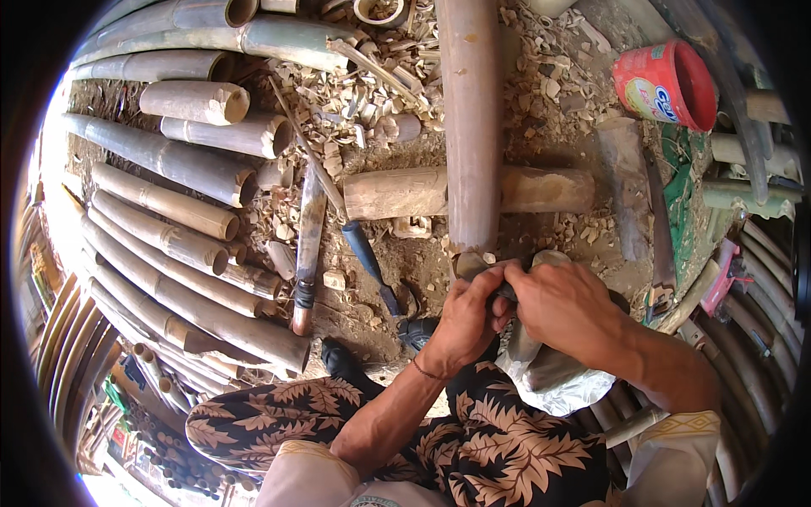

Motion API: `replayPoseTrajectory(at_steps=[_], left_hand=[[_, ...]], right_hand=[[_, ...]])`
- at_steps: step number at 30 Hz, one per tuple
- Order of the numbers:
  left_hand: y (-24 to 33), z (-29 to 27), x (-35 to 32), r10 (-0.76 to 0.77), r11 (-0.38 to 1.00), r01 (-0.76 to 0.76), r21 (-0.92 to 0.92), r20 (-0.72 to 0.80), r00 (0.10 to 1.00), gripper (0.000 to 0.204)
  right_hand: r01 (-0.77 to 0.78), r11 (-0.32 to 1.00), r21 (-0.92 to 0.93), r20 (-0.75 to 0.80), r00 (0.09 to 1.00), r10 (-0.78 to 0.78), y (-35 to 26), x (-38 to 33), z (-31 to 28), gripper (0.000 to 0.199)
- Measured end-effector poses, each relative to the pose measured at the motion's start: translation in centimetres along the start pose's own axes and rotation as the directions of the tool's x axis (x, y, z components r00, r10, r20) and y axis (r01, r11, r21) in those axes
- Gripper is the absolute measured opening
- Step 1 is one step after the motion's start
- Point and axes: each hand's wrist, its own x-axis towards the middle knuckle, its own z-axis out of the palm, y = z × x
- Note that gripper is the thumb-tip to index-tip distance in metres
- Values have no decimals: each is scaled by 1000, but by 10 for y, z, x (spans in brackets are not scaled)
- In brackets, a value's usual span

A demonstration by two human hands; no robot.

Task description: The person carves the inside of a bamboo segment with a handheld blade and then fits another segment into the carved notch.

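Note:
My left hand (pixel 465 319) and my right hand (pixel 564 302) meet just below the near end of a thick brown bamboo pole (pixel 471 127). Both are closed, fingers bent and pressed together around something small and dark that I cannot make out. The pole points away from me and rests across a shorter log (pixel 393 194) lying crosswise on the ground. Pale cut bamboo shows at its near end, right beside my left fingers. Under my right hand are a few grey bamboo pieces (pixel 522 345) and a whitish plastic bag (pixel 564 390).
Several bamboo poles (pixel 169 228) lie stacked at the left. A blue-handled tool (pixel 363 252) and a long blade with a wrapped handle (pixel 306 253) lie nearby. Wood chips (pixel 384 93) cover the far ground. At the right are a red bucket (pixel 638 80) and a saw (pixel 661 228).

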Motion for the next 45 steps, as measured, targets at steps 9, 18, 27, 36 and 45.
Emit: replayPoseTrajectory(at_steps=[9, 18, 27, 36, 45], left_hand=[[-7, -4, 5, 51, 994, -58, -88, -74, 996, 23], [0, -2, 7, 33, 946, -19, 325, -36, 999, 24], [-12, -24, 2, 126, 850, 4, -527, 210, 970, 24], [-2, -34, -37, -156, 887, 20, 462, 259, 953, 53], [-9, -102, -96, 216, -14, -235, 972, 233, 948, 63]], right_hand=[[30, 998, 56, 44, 998, -32, -2, 18, -7, 13], [-115, 991, 64, -52, 992, 118, -2, -7, 9, 21], [224, 951, -212, 188, 965, -186, -24, 48, -25, 14], [109, 985, -132, 20, 994, -108, 7, 5, 15, 27], [-67, 306, 950, -40, 944, 329, -55, -3, 129, 34]])
